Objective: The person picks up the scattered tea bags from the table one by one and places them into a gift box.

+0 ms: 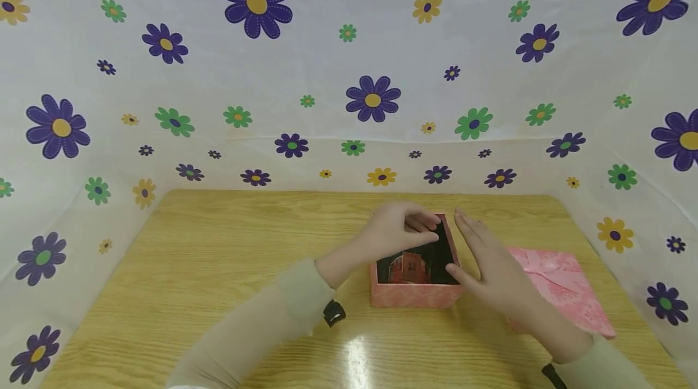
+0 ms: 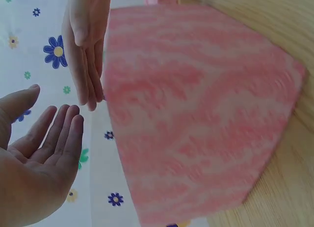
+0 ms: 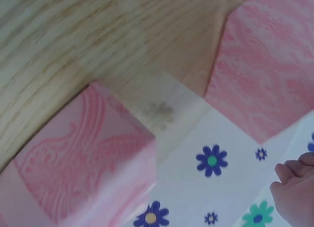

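Note:
A pink patterned box stands uncovered on the table, its inside dark. Within it, near the front wall, shows a reddish-brown piece with a window-like pattern. My left hand is over the box's back left part, its fingers loosely bent and holding nothing. Beside the right wall is my right hand, fingers straight and thumb apart, near the front right corner. In the left wrist view, the left palm is bare, with the right hand hanging above it and the box's side to the right.
To the right of the box lies a pink square lid with a ribbon bow, partly behind my right forearm. The wood-grain table runs back to a white cloth printed with flowers, which also rises at both sides.

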